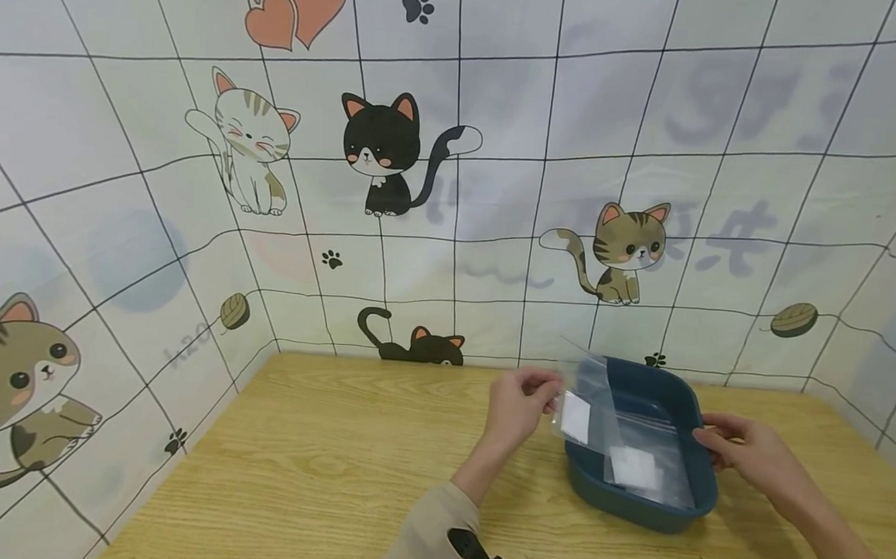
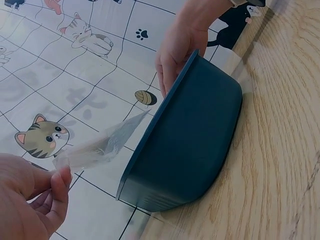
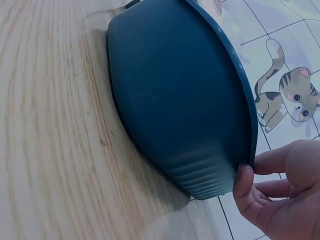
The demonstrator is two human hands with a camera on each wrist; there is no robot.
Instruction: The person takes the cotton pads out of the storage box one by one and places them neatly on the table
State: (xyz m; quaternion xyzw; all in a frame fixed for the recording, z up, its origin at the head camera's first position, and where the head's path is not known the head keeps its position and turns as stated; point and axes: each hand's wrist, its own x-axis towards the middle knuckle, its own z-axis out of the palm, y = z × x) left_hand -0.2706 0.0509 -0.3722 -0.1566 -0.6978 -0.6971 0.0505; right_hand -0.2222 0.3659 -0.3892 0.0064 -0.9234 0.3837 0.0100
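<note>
In the head view a blue plastic basin (image 1: 618,505) stands on the table. The left hand (image 1: 521,404) pinches the edge of a clear bag (image 1: 596,394) with a white piece inside, held over the basin's left rim. A second clear bag with a white piece (image 1: 635,467) lies in the basin. The right hand (image 1: 748,451) grips the basin's right rim between thumb and fingers. In the left wrist view the left hand (image 2: 35,195) holds the bag (image 2: 100,147) by its end. The right wrist view shows the right hand (image 3: 285,190) pinching the rim of the basin (image 3: 185,85).
The wooden table (image 1: 351,442) extends left of the basin. Behind it hangs a white gridded sheet (image 1: 496,198) printed with cats, hearts and paw prints. A dark band (image 1: 481,556) sits on the left wrist.
</note>
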